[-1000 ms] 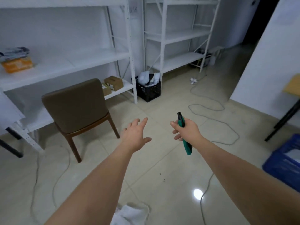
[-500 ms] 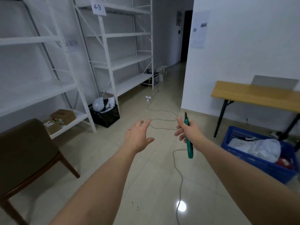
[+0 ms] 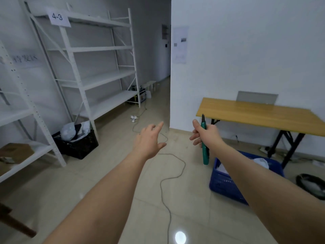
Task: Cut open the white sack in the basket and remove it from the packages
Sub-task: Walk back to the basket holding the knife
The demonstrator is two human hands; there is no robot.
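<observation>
My right hand (image 3: 205, 136) is closed around a green utility knife (image 3: 205, 152), held upright in front of me. My left hand (image 3: 149, 140) is stretched out with fingers spread and holds nothing. A blue basket (image 3: 223, 182) stands on the floor at the lower right, partly behind my right forearm. White material (image 3: 262, 162) shows inside it; the rest of its contents is hidden. Both hands are in the air, above and to the left of the basket.
A wooden table (image 3: 263, 115) on black legs stands against the right wall behind the basket. White shelving (image 3: 98, 78) lines the left wall, with a black crate (image 3: 79, 145) of bags beneath. A grey cable (image 3: 168, 182) snakes across the tiled floor. A dark round object (image 3: 311, 185) lies far right.
The view has swung to the right: the chair has left the frame, and the table and blue basket have come closer. Both hands keep their pose, the knife still in my right.
</observation>
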